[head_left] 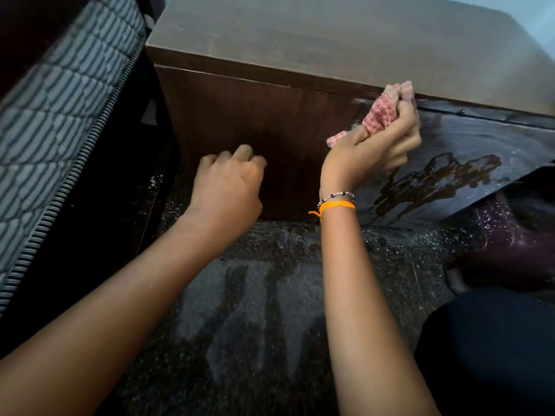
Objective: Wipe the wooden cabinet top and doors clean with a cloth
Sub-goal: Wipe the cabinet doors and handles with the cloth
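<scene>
A low wooden cabinet fills the upper half of the view, with a dull brown top and a dark brown left door. Its right door stands swung outward, glossy, with a wet brown patch on it. My right hand is closed around a bunched pink cloth and presses it against the upper inner corner of that open door, just under the top's edge. My left hand rests with curled fingers against the left door and holds nothing.
A quilted striped mattress on a dark bed frame borders the cabinet on the left. The speckled dark floor has pale dusty streaks. My dark-clothed knee is at the lower right.
</scene>
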Demonstrator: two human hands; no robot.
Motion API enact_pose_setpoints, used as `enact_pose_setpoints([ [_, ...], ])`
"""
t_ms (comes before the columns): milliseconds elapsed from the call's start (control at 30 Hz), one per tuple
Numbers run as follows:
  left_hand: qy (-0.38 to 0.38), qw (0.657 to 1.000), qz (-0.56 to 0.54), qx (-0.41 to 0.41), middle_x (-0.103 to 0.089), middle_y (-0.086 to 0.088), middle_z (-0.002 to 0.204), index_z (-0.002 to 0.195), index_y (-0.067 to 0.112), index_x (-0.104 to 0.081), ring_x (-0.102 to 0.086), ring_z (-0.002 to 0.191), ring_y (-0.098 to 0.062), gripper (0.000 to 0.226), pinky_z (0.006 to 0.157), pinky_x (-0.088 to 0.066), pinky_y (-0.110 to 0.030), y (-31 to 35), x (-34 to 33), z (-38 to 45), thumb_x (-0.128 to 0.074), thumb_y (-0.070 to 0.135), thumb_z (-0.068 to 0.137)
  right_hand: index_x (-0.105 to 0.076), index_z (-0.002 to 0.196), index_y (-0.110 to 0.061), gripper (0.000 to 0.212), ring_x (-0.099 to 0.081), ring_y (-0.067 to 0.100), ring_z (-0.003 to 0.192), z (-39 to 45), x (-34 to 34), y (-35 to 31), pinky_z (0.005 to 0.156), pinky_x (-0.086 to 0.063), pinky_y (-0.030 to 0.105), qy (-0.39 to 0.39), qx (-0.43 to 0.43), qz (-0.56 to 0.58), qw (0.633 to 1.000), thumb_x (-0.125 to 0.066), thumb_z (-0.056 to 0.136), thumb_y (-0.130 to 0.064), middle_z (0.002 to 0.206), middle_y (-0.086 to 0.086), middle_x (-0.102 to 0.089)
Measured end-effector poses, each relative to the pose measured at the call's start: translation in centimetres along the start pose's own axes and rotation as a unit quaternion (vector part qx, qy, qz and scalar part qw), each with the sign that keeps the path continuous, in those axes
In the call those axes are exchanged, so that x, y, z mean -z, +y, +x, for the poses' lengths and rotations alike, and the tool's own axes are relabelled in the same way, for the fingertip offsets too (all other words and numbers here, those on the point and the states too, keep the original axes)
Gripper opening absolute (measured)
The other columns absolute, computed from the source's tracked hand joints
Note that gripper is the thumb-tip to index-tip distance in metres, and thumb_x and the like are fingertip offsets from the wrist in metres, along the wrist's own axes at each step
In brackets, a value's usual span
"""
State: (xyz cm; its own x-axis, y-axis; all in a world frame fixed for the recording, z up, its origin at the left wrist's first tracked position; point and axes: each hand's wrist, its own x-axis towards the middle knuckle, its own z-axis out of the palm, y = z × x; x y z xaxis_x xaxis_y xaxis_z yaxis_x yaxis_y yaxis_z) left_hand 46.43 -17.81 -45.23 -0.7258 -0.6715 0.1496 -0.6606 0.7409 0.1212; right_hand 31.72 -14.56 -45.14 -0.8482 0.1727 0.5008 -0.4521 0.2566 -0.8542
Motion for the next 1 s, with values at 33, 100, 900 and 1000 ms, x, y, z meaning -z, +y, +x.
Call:
enact_pose_setpoints([
  [33,0.019,1.000,0.010,-0.007,-0.049,-0.008,0.128,0.133,0.014,-0.046,-0.050,0.114,-0.031,0.051,0.100,-0.035,-0.041,0.1,0.0,0.1,-0.053,0.010,0.083,-0.056,0.120,-0.011,0.063,-0.048,0.033,0.107,0.0,0.2,-0.2,0.086,-0.033,0.029,-0.016,0.016,-0.016,1.000,-0.048,0.060,0.006,0.122,0.011,-0.051],
  [100,0.055,0.998,0.011,-0.033,-0.038,-0.011,0.142,0.141,0.008,-0.034,-0.033,0.134,-0.031,0.062,0.113,-0.020,-0.044,0.5,0.1,0.5,-0.054,0.007,0.082,-0.057,0.119,-0.015,0.061,-0.044,0.031,0.105,-0.5,0.8,-0.1,0.087,-0.034,0.035,-0.093,0.130,-0.063,0.985,-0.051,0.061,0.001,0.122,0.012,-0.053],
  [900,0.036,0.987,0.078,-0.137,0.004,-0.014,0.157,0.147,0.003,-0.001,0.009,0.144,-0.030,0.080,0.116,0.001,-0.044,2.6,-1.0,0.7,-0.046,0.013,0.082,-0.066,0.099,-0.020,0.035,-0.050,0.027,0.097,0.7,2.1,2.6,0.082,-0.040,0.034,-0.217,0.294,-0.141,0.920,-0.051,0.069,-0.008,0.110,0.003,-0.061],
  [1000,0.051,0.987,0.070,-0.134,0.002,-0.014,0.157,0.147,0.002,-0.001,0.006,0.144,-0.030,0.080,0.116,-0.001,-0.043,2.4,-1.2,0.6,-0.045,0.012,0.081,-0.068,0.097,-0.011,0.040,-0.054,0.030,0.099,1.5,2.0,3.4,0.087,-0.037,0.024,-0.119,0.132,-0.029,0.984,-0.052,0.063,0.001,0.109,0.011,-0.062],
])
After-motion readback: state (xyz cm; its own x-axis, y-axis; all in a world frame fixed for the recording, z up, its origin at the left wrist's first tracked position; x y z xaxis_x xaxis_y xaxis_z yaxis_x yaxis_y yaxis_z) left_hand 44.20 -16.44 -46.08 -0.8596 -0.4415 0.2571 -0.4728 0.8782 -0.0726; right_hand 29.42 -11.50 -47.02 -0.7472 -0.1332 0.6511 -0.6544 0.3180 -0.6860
